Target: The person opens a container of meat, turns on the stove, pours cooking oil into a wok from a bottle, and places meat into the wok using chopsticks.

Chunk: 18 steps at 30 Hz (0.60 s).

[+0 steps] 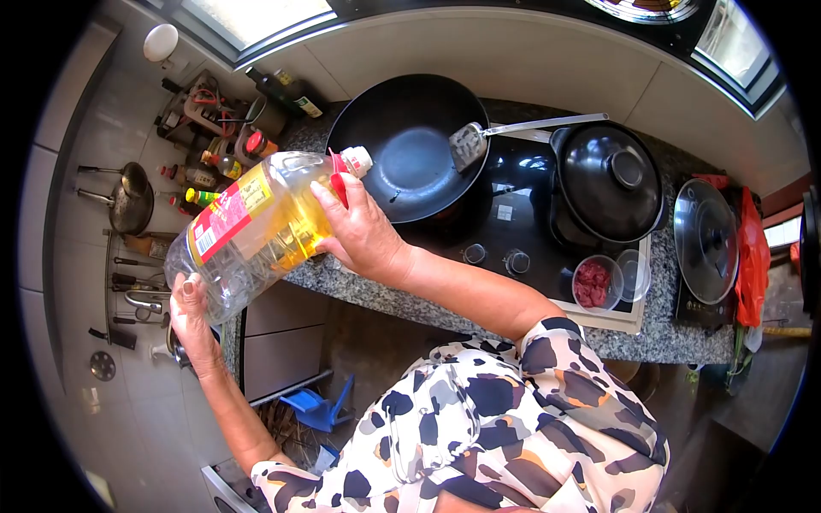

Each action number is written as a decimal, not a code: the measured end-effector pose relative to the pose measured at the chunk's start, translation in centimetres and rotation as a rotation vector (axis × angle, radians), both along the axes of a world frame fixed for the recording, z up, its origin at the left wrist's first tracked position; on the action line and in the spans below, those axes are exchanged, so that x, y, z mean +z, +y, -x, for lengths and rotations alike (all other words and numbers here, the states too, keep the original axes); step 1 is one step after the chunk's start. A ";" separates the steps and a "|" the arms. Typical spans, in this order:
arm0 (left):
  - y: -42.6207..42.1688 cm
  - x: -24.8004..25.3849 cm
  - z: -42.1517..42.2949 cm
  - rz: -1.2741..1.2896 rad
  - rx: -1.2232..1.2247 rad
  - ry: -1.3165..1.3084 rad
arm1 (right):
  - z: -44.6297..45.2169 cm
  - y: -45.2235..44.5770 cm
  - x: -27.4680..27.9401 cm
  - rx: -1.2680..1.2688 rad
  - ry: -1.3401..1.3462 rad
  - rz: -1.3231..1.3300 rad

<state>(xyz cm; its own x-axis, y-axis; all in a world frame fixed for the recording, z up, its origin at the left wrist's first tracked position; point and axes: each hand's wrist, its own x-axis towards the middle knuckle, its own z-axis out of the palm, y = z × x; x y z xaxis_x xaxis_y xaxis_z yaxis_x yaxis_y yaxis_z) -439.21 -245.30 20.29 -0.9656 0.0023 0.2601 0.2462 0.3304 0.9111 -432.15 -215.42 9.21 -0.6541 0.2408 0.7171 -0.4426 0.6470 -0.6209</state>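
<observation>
A large clear oil bottle with a red and yellow label is tilted, its white-capped neck raised toward the wok. My right hand is closed on its red handle near the neck. Under the bottle's base, my left hand grips and supports it. Yellow oil lies along the bottle's lower side. Whether any oil leaves the spout, I cannot tell. The black wok sits on the stove, and a metal spatula rests over its right rim, blade inside.
Right of the wok stands a lidded black pot. Raw red meat fills part of a clear tub near the stove's front edge. A glass lid and a red bag are at far right. Sauce bottles crowd the left.
</observation>
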 end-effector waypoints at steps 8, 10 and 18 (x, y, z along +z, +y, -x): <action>0.2 0.4 0.0 0.016 -0.013 0.021 | -0.3 0.0 0.1 -0.004 -0.012 0.004; 0.0 0.3 0.0 0.013 -0.027 0.020 | -0.5 0.1 0.3 -0.009 -0.016 0.005; -0.1 0.3 -0.3 0.016 -0.019 0.034 | -0.4 0.0 0.2 -0.007 -0.029 -0.005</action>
